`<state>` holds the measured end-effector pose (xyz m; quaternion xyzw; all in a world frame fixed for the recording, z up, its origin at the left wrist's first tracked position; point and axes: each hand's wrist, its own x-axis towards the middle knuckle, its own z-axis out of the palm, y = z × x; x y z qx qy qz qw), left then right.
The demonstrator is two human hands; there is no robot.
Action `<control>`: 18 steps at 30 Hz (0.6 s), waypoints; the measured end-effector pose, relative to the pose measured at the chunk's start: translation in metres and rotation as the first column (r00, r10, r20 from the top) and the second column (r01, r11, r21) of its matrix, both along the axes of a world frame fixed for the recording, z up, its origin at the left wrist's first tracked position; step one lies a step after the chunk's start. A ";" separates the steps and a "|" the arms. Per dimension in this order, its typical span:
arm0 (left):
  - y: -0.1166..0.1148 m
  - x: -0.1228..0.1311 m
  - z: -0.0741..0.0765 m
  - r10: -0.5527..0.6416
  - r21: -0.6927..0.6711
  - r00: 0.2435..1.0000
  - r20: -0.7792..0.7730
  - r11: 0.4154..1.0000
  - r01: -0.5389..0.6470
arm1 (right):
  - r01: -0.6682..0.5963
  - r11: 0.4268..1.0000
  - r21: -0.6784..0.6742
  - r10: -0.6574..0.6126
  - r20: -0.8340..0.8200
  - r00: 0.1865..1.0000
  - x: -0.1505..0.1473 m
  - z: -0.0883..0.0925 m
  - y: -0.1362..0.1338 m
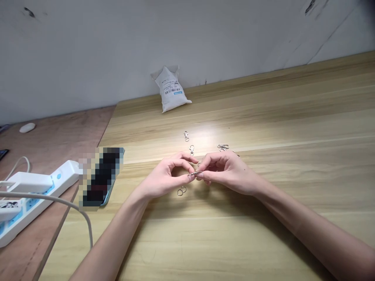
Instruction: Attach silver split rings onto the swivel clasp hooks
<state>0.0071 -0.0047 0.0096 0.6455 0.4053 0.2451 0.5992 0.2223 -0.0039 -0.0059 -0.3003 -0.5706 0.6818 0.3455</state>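
Note:
Over the wooden table, my left hand (159, 177) and my right hand (230, 171) meet at the fingertips. Between them they pinch a small silver key ring (195, 173), seen almost edge-on. The left thumb and a finger grip its left side, the right thumb and forefinger its right. Two loose key rings (182, 191) lie on the table just below the left fingers. Swivel clasps lie beyond the hands: one clasp (186, 136) farther back, another clasp (191, 150) nearer. More metal clasps (223, 146) lie behind my right hand, which partly hides them.
A white labelled plastic packet (172, 90) sits by the wall at the table's back. To the left are a phone (113, 181), blurred out, a white power strip (38, 195) and a grey cable (88, 224). A white oval object (27, 127) lies on the brown surface.

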 end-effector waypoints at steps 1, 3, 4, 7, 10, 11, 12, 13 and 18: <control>0.000 0.000 0.000 0.024 -0.001 1.000 -0.004 1.000 -0.024 | 0.024 1.000 0.014 -0.024 -0.003 1.000 -0.001 0.000 0.000; 0.001 0.001 -0.002 0.127 -0.016 0.992 0.011 0.992 -0.127 | 0.119 0.991 0.061 -0.118 -0.006 0.993 -0.004 -0.001 -0.001; 0.001 0.002 -0.002 0.192 -0.027 0.981 0.030 0.981 -0.191 | 0.173 0.980 0.099 -0.173 -0.003 0.985 -0.005 -0.002 -0.001; 0.001 0.004 -0.004 0.351 -0.054 0.931 0.097 0.936 -0.347 | 0.309 0.910 0.278 -0.331 0.037 0.943 -0.009 -0.006 -0.003; 0.002 0.007 -0.006 0.417 -0.063 0.899 0.134 0.909 -0.413 | 0.377 0.774 0.510 -0.483 0.088 0.871 -0.011 -0.010 -0.007; 0.002 0.007 -0.006 0.429 -0.064 0.892 0.143 0.903 -0.425 | 0.381 0.718 0.583 -0.526 0.097 0.845 -0.012 -0.011 -0.008; 0.002 0.007 -0.006 0.439 -0.066 0.886 0.152 0.899 -0.434 | 0.374 0.666 0.645 -0.561 0.103 0.822 -0.012 -0.011 -0.008; 0.002 0.007 -0.006 0.447 -0.070 0.880 0.163 0.895 -0.441 | 0.361 0.623 0.694 -0.586 0.109 0.803 -0.013 -0.011 -0.009; 0.002 0.007 -0.008 0.456 -0.089 0.868 0.195 0.890 -0.447 | 0.317 0.582 0.749 -0.620 0.157 0.769 -0.016 -0.009 -0.011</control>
